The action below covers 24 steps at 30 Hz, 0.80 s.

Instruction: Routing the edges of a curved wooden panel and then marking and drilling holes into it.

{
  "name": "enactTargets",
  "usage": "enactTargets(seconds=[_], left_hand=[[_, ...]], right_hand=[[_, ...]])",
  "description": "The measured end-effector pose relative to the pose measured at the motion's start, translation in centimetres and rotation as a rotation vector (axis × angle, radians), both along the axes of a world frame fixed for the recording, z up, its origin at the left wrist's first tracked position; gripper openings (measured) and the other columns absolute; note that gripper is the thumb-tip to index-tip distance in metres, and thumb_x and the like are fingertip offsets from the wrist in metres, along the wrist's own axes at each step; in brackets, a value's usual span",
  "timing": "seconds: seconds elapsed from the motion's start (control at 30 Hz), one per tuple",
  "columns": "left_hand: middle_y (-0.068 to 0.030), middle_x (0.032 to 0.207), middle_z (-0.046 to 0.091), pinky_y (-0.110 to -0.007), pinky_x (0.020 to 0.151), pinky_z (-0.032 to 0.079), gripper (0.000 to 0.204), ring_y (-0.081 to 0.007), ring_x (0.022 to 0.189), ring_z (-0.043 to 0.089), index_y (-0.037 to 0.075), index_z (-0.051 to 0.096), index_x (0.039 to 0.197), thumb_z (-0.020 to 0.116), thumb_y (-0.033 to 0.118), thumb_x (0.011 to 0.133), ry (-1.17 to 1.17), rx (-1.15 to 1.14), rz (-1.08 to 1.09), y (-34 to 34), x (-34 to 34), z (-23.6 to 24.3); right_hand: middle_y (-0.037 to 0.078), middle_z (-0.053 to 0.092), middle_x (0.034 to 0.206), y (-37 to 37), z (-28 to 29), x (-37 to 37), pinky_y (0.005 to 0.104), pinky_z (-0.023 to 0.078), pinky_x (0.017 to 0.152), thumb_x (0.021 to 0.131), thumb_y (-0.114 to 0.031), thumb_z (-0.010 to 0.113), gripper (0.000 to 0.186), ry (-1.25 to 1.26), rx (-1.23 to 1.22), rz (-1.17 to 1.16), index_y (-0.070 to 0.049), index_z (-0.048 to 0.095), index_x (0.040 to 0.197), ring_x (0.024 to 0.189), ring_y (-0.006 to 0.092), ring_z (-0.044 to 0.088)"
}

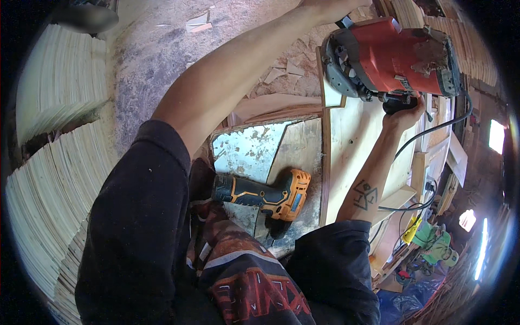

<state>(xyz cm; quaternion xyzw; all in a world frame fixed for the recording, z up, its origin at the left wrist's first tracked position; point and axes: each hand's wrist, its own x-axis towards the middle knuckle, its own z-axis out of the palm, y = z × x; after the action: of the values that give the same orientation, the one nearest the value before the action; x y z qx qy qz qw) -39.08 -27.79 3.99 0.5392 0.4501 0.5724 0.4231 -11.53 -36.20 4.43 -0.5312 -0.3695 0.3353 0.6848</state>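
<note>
A red and black router (398, 59), scuffed and dusty, sits tilted on its side over the upper right of a pale wooden panel (346, 146). My right hand (406, 112) is closed around its black knob handle on the near side. On the far side my left hand (330, 8) reaches the router's other handle; the top edge of the picture cuts it off and most of its fingers are hidden. A black power cord (433, 129) hangs from the router's right end. Closer to my body, a yellow and black cordless drill (265, 195) lies on a worn board.
Tall stacks of thin wooden sheets (59, 184) line the left side. Sawdust and wood scraps (287, 70) litter the area beyond the panel. At the lower right are a green power tool (436, 244), a yellow object (411, 230) and a blue plastic sheet (403, 300).
</note>
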Motion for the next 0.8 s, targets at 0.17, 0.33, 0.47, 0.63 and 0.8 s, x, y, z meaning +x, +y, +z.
enactTargets(seconds=[0.17,0.33,0.47,0.63,0.8], left_hand=[[-0.0178,0.073,0.065,-0.039,0.064,0.047,0.049,-0.0298,0.075,0.065,0.003,0.066,0.08,0.056,0.051,0.077,0.074,0.013,0.123,-2.2,-0.1,0.4],[-0.02,0.075,0.064,-0.041,0.067,0.047,0.049,-0.0343,0.079,0.063,0.001,0.064,0.08,0.055,0.049,0.078,0.022,-0.015,0.1,-6.3,0.7,2.4],[-0.0199,0.072,0.063,-0.041,0.066,0.047,0.049,-0.0335,0.077,0.064,0.0,0.062,0.076,0.056,0.048,0.078,0.233,-0.054,0.377,-7.7,0.8,2.5],[-0.018,0.069,0.063,-0.038,0.062,0.047,0.045,-0.0295,0.071,0.064,-0.001,0.062,0.074,0.058,0.044,0.079,-0.023,-0.037,0.154,-8.5,0.7,0.1],[-0.0127,0.068,0.064,-0.036,0.065,0.05,0.049,-0.0252,0.067,0.065,0.002,0.064,0.071,0.062,0.051,0.071,-0.042,0.002,0.275,-11.6,2.6,-1.8]], right_hand=[[0.006,0.061,0.092,0.6,-0.1,1.1,0.0324,0.049,0.064,0.087,-0.036,0.043,0.035,0.001,-0.04,0.068,-0.007,0.056,0.103,0.078,0.0181,0.06],[0.008,0.06,0.104,1.5,-0.2,1.5,0.0357,0.05,0.076,0.086,-0.034,0.042,0.04,-0.005,0.028,0.168,-0.006,0.055,0.112,0.092,0.0217,0.06],[0.01,0.057,0.11,1.7,-0.2,1.4,0.0373,0.049,0.082,0.087,-0.034,0.04,0.041,-0.051,0.062,0.209,-0.006,0.053,0.115,0.1,0.0237,0.057],[0.01,0.054,0.117,2.5,-0.4,2.1,0.0394,0.049,0.085,0.089,-0.035,0.039,0.044,-0.039,0.096,0.254,-0.006,0.048,0.121,0.104,0.0243,0.055],[0.01,0.053,0.117,3.6,-0.8,3.4,0.0432,0.046,0.091,0.088,-0.037,0.042,0.046,-0.033,0.105,0.358,-0.006,0.047,0.121,0.106,0.0266,0.054]])
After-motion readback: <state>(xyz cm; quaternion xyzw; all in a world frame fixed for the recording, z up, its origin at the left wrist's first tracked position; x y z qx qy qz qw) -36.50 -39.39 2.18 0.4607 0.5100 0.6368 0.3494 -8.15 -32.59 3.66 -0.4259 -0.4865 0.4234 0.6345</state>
